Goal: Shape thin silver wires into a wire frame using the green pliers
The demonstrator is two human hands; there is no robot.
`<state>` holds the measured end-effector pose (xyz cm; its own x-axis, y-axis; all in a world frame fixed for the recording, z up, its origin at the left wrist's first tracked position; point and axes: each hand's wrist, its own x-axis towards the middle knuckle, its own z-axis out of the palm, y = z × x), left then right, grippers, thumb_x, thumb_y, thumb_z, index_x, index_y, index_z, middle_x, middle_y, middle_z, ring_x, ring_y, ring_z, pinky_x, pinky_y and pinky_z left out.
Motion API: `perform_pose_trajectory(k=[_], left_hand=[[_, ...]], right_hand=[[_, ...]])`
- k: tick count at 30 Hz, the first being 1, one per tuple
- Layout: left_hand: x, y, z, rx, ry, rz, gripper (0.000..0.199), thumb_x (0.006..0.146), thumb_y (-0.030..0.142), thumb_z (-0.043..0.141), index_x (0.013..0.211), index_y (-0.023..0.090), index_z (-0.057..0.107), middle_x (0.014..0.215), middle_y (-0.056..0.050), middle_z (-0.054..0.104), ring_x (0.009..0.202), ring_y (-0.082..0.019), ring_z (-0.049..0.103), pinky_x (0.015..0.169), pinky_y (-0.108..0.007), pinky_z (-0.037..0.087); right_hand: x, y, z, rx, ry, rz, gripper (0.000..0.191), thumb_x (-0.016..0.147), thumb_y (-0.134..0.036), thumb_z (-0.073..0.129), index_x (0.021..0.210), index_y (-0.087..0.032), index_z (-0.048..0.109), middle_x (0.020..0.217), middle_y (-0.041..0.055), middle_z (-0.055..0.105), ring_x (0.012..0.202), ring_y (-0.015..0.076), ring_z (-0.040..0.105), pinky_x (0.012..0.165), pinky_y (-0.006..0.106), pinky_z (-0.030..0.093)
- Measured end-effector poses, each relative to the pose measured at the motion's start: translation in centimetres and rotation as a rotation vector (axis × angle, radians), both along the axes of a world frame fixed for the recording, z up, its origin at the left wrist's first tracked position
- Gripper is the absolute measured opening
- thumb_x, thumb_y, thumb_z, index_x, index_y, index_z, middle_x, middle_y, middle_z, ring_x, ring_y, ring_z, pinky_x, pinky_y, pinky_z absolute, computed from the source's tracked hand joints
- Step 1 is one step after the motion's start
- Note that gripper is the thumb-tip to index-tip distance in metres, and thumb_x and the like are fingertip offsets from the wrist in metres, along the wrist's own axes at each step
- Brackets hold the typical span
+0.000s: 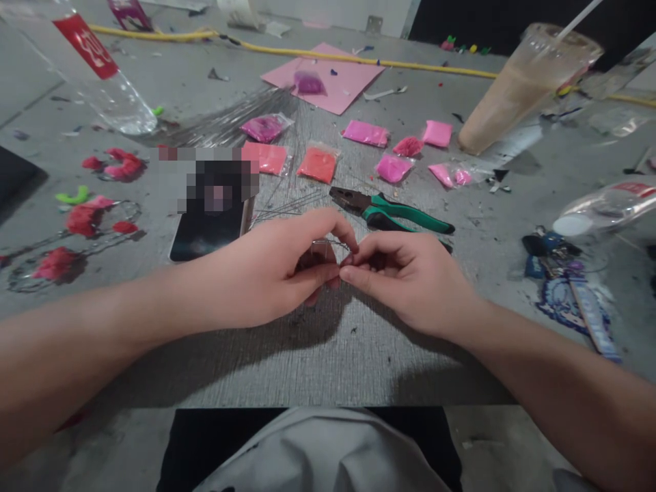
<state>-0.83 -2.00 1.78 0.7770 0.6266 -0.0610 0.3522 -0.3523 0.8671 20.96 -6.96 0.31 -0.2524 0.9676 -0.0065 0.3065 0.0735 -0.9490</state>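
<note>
My left hand (287,263) and my right hand (410,277) meet fingertip to fingertip above the near middle of the table. Between them is a thin, twisted metal wire (332,242), bent into a curve at the left fingers. Both hands are closed in a pinch on it; the fingers hide much of the wire. Just beyond my right hand lie pliers (397,210) with green and black handles, jaws pointing left. Several loose straight wires (287,205) rest behind my left hand, beside a dark phone (210,222).
Packets of pink and red clay (318,162) lie across the middle. Red clay pieces on wire loops (85,219) are at left. A water bottle (113,89), an iced drink cup (523,89), a second bottle (609,205) and keychains (574,294) flank the work area.
</note>
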Motion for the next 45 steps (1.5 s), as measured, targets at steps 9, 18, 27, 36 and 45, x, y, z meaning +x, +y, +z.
perform_pose_trajectory(k=[9, 18, 27, 36, 45], left_hand=[[0.5, -0.3, -0.6, 0.202, 0.149, 0.146, 0.018, 0.096, 0.019, 0.059, 0.113, 0.022, 0.062, 0.079, 0.002, 0.073, 0.066, -0.015, 0.067, 0.061, -0.027, 0.046], [0.9, 0.7, -0.1, -0.215, 0.042, 0.19, 0.007, 0.097, 0.028, 0.065, 0.093, 0.023, 0.061, 0.063, 0.005, 0.065, 0.05, -0.011, 0.054, 0.044, -0.022, 0.042], [1.3, -0.5, -0.1, -0.301, 0.03, 0.279, 0.008, 0.095, 0.024, 0.067, 0.092, 0.024, 0.059, 0.054, 0.007, 0.061, 0.042, -0.011, 0.053, 0.037, -0.02, 0.042], [1.0, 0.8, 0.1, -0.433, -0.094, 0.233, 0.007, 0.101, 0.019, 0.062, 0.1, 0.023, 0.056, 0.075, 0.004, 0.07, 0.05, -0.008, 0.058, 0.04, -0.017, 0.043], [0.5, 0.3, 0.1, -0.494, -0.121, 0.123, 0.013, 0.102, 0.02, 0.064, 0.104, 0.024, 0.051, 0.081, 0.005, 0.067, 0.054, -0.005, 0.056, 0.044, -0.016, 0.04]], right_hand=[[-0.8, -0.4, -0.4, 0.164, -0.236, -0.144, 0.009, 0.09, -0.018, 0.076, 0.081, -0.017, 0.074, 0.072, -0.001, 0.073, 0.061, 0.0105, 0.06, 0.055, 0.024, 0.044], [0.2, 0.3, -1.2, 0.51, -0.306, -0.043, 0.017, 0.096, -0.02, 0.074, 0.08, -0.018, 0.069, 0.074, -0.0007, 0.066, 0.066, 0.0113, 0.059, 0.058, 0.024, 0.043], [-0.2, -0.8, -1.7, 0.744, -0.471, -0.008, 0.026, 0.102, -0.02, 0.062, 0.076, -0.019, 0.061, 0.072, 0.0002, 0.056, 0.068, 0.0143, 0.052, 0.063, 0.03, 0.04], [2.0, 2.2, -1.0, 0.617, -0.223, 0.237, 0.013, 0.104, -0.019, 0.064, 0.096, -0.018, 0.074, 0.083, 0.0031, 0.071, 0.079, 0.0157, 0.065, 0.074, 0.031, 0.052], [1.2, 1.6, -1.0, 0.131, 0.155, 0.205, 0.023, 0.095, -0.037, 0.082, 0.09, -0.017, 0.073, 0.077, -0.0012, 0.069, 0.06, 0.0102, 0.066, 0.056, 0.024, 0.053]])
